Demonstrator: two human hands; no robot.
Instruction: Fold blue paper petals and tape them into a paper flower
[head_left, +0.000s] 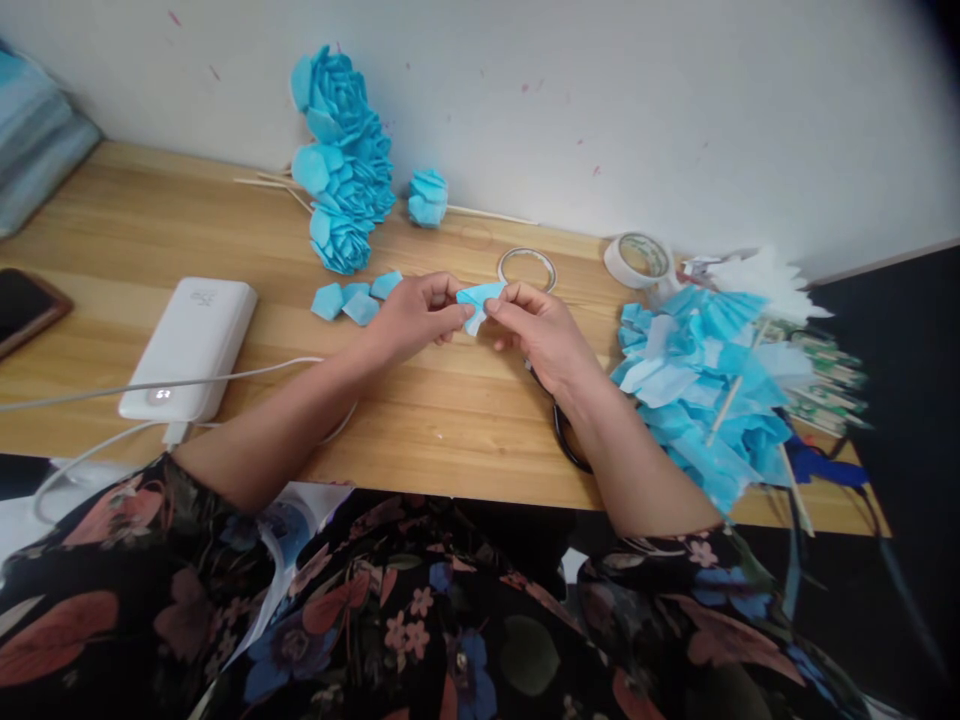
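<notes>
- Left hand [416, 318] and right hand [536, 330] both pinch one blue paper piece [480, 300] at frame centre
- Loose blue pieces [352, 298] lie left of it on the surface [450, 420]

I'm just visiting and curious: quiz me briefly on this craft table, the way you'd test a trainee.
1. True or false: the left hand and the right hand both pinch the blue paper piece.
2. What lies on the table to the left of the left hand? A) white power bank B) red cup C) laptop
3. What colour are the finished paper flowers by the wall?
Key: 1 true; 2 A; 3 blue.
</notes>
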